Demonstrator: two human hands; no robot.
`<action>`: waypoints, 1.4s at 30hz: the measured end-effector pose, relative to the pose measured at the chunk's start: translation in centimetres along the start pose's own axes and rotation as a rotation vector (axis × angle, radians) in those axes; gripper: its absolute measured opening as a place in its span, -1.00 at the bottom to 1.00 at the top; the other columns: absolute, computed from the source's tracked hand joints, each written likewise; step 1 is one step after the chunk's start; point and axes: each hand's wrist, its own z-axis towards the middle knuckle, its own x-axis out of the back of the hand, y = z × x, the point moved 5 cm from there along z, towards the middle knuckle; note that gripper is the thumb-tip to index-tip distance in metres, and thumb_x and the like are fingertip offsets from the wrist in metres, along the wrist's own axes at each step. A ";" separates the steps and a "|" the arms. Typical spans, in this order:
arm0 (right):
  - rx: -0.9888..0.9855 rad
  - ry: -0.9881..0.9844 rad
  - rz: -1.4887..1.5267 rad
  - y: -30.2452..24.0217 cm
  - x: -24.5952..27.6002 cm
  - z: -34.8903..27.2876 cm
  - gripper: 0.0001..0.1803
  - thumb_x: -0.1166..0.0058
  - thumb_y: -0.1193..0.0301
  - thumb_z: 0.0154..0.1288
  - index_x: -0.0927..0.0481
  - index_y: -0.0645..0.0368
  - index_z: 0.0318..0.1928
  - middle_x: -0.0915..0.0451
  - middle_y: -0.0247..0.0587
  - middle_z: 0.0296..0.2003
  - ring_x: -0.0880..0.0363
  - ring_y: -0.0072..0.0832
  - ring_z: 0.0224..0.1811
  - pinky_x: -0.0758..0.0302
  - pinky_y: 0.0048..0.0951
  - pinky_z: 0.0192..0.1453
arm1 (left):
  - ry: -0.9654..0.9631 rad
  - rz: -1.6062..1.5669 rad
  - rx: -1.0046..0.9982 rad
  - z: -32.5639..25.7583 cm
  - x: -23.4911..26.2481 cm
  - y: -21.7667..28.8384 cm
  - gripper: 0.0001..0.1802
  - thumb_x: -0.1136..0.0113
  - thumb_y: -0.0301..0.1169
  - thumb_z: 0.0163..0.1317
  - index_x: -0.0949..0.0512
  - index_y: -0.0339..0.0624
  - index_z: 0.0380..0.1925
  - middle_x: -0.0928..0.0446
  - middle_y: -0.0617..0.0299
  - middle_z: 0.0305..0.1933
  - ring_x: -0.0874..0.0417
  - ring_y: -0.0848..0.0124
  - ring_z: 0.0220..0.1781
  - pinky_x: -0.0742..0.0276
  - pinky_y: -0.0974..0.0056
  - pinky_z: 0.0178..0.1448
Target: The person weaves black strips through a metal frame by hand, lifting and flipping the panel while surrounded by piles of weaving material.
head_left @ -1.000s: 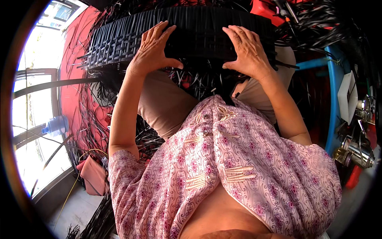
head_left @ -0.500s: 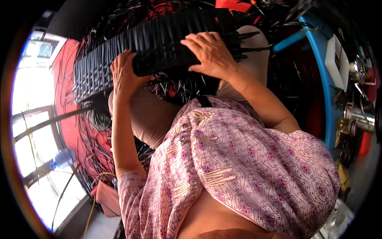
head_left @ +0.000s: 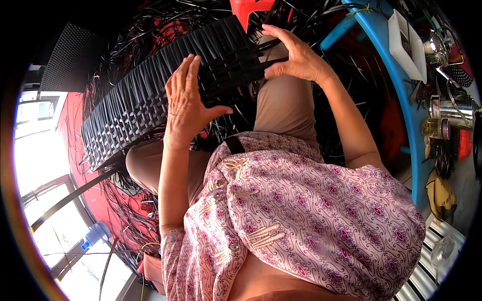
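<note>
A long woven panel of black flat strips (head_left: 150, 95) slants across my lap, its left end lower and loose strip ends sticking out at its right end. My left hand (head_left: 185, 103) is at the panel's near edge, fingers straight over the weave and thumb spread toward the right. Just past the right end, my right hand (head_left: 297, 56) has its thumb and fingers wide apart around the projecting strip ends (head_left: 273, 63). Neither hand visibly grips anything; whether the right fingertips touch the strips I cannot tell.
Loose black strips (head_left: 165, 27) lie heaped around the panel. On the right, a blue table (head_left: 396, 100) carries a white tray (head_left: 401, 47), with metal tools (head_left: 436, 50) nearby. A red plastic stool (head_left: 251, 7) stands at the far side. A window (head_left: 47, 125) is on the left.
My right hand has gone from over the panel to beyond its right end, opening wider. My left hand has slid rightward along the near edge. The panel sits further left and more slanted in view.
</note>
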 end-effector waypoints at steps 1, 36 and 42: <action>-0.043 -0.021 0.153 0.9 -0.1 0.4 0.08 -0.32 -0.20 -0.02 -0.20 0.04 0.42 -0.42 -0.14 0.27 -0.35 -0.22 0.34 -0.24 -0.15 0.44 | 0.003 0.002 -0.017 0.6 -0.6 0.7 0.37 -0.61 0.05 -0.45 -0.11 -0.22 0.40 -0.19 -0.04 0.43 -0.20 0.04 0.45 -0.07 -0.01 0.47; 0.265 -0.069 0.028 -9.4 2.2 4.0 -0.59 -0.22 0.19 0.20 -0.60 0.16 -0.02 -0.63 -0.08 -0.13 -0.61 -0.12 -0.06 -0.52 -0.25 0.02 | 0.074 0.033 0.065 0.1 0.4 -1.3 0.26 -0.62 0.01 -0.48 -0.26 -0.18 0.33 -0.28 0.06 0.29 -0.30 0.08 0.31 -0.19 0.01 0.36; 0.447 -0.064 -0.077 -14.8 -2.3 4.4 -0.40 -0.32 0.14 0.09 -0.51 0.25 0.05 -0.59 -0.08 -0.07 -0.56 -0.18 -0.01 -0.46 -0.22 0.11 | 0.043 0.272 0.228 -5.2 2.5 -7.5 0.18 -0.60 0.04 -0.49 -0.37 -0.23 0.25 -0.30 0.04 0.27 -0.28 0.08 0.34 -0.11 -0.01 0.41</action>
